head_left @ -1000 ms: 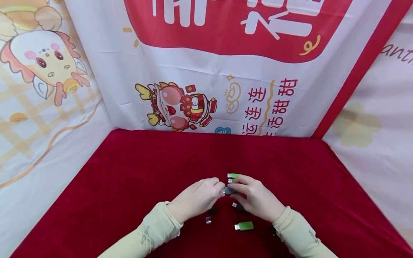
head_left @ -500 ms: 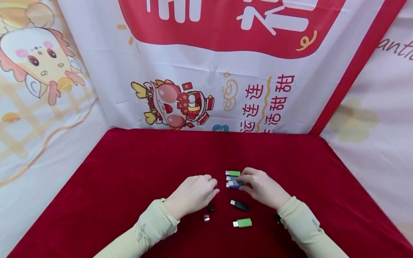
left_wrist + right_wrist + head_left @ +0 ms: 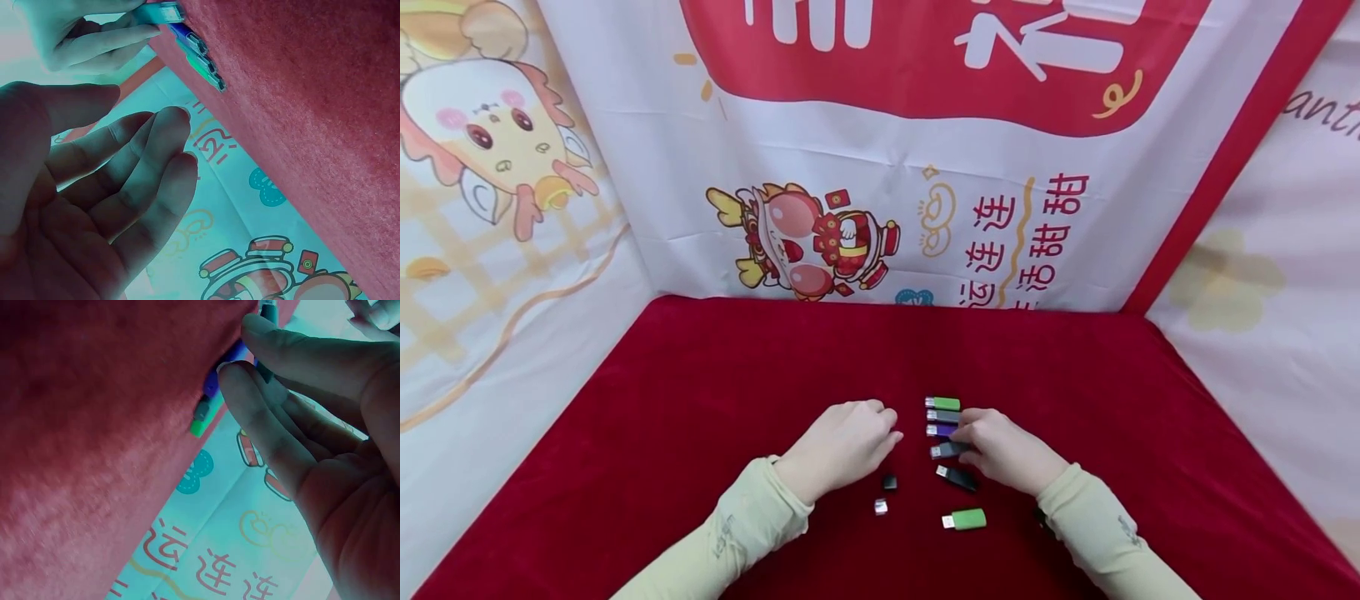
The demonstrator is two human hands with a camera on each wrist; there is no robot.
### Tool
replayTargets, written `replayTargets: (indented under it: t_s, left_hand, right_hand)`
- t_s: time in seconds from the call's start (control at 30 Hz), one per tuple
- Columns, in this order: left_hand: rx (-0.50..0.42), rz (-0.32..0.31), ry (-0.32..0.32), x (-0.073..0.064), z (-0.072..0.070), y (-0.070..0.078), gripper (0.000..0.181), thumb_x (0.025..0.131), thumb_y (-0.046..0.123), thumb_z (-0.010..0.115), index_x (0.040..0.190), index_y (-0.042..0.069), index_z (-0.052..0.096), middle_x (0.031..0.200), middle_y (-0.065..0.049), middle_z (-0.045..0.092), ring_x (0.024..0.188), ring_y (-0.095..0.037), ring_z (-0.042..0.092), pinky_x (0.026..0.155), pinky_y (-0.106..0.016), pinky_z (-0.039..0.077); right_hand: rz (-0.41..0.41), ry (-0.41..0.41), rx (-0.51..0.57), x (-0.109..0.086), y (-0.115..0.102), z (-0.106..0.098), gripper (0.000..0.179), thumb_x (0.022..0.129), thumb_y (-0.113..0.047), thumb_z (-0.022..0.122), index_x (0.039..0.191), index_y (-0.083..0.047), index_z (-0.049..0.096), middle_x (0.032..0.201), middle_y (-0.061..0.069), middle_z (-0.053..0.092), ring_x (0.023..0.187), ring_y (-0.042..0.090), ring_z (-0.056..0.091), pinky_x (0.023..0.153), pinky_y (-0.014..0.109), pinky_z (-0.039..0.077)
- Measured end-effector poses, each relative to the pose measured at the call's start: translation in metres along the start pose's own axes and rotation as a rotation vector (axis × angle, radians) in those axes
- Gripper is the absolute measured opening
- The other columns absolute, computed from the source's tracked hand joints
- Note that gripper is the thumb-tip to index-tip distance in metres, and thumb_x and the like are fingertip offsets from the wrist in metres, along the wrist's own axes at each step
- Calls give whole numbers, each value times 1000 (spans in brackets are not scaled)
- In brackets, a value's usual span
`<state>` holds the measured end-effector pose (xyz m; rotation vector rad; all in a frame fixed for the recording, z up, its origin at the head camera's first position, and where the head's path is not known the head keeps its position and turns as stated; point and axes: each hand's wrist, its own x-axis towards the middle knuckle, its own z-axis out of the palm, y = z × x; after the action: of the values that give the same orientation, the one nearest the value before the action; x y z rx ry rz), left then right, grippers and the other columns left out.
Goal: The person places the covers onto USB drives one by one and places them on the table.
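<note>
Right hand (image 3: 1003, 447): thumb and fingers pinching dark grey drive (image 3: 946, 450) at its back end.
Dark grey drive: near end of row, just beside purple drive (image 3: 937, 431).
Row beyond: grey drive (image 3: 945, 416), then far green drive (image 3: 948, 403).
Left hand (image 3: 841, 443): fingers loosely bent, holding nothing, left of row.
Nearer person: black drive (image 3: 958, 478), askew; loose green drive (image 3: 967, 519); both plugs bare.
By left hand: small black piece (image 3: 890, 482), clear piece (image 3: 881, 506); look like caps.
Under all: red cloth (image 3: 737, 358).
Step, likely: lining dark grey drive up with row.
Next move, probably: straighten it, release pinch without nudging purple drive.
</note>
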<state>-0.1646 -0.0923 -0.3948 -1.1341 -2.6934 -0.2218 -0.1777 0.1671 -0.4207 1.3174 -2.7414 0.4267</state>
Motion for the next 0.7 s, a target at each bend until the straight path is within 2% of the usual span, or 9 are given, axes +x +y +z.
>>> replayTargets:
  t_s: [0.2, 0.4, 0.7]
  left_hand:
    - [13, 4, -2, 1, -1, 1, 18, 93, 26, 68, 88, 9, 68, 73, 0, 57, 61, -10, 54, 57, -23, 50]
    - [6, 9, -7, 0, -3, 2, 17, 93, 26, 68, 89, 9, 69, 73, 0, 57, 60, -10, 54, 57, -23, 50]
    - [2, 13, -18, -1, -1, 5, 17, 94, 25, 68, 87, 9, 68, 73, 0, 57, 60, -10, 54, 57, -23, 50]
  right_hand:
    - [25, 6, -15, 3, -2, 5, 20, 76, -2, 83, 94, 0, 76, 88, 5, 61, 77, 12, 61, 68, 24, 54]
    - [67, 18, -78, 5, -5, 7, 22, 75, -5, 85, 94, 0, 75, 88, 5, 59, 78, 14, 61, 69, 27, 55]
    - [95, 35, -77, 1, -10, -1, 19, 75, -6, 84, 91, 0, 75, 83, 4, 57, 75, 13, 60, 67, 27, 54]
